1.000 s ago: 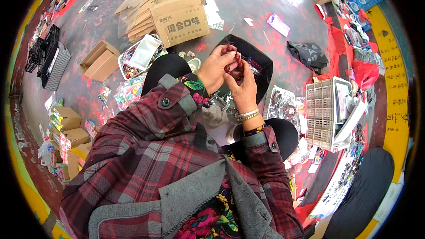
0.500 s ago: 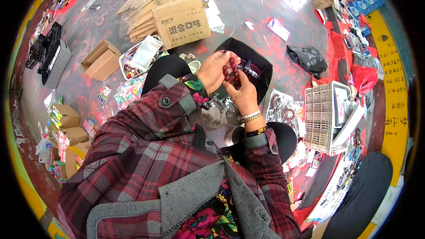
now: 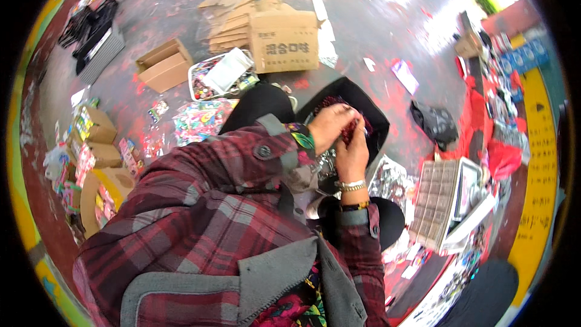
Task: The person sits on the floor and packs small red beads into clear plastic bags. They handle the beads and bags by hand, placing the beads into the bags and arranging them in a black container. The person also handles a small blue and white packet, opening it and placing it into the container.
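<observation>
My left hand (image 3: 330,126) and my right hand (image 3: 353,156) meet over an open black box (image 3: 380,122). Between their fingertips is a string of dark red round beads (image 3: 347,133), partly covered by the fingers. Both hands are closed on it, the left from the left side and the right from below. More dark red beads (image 3: 330,102) lie inside the box, behind my left hand. Clear plastic packaging (image 3: 327,163) sits just below the hands, by my knees.
A white tray of small items (image 3: 195,82), a cardboard carton (image 3: 284,42) and an open cardboard box (image 3: 164,66) stand beyond my left knee. At right are a beige plastic basket (image 3: 433,203) and a dark grey bag (image 3: 434,122). Colourful packets (image 3: 203,122) lie at left.
The view has shifted, so the scene sits lower and further right. My hands have drawn closer together, and the bead string that hung between them is now bunched up and mostly hidden by fingers.
</observation>
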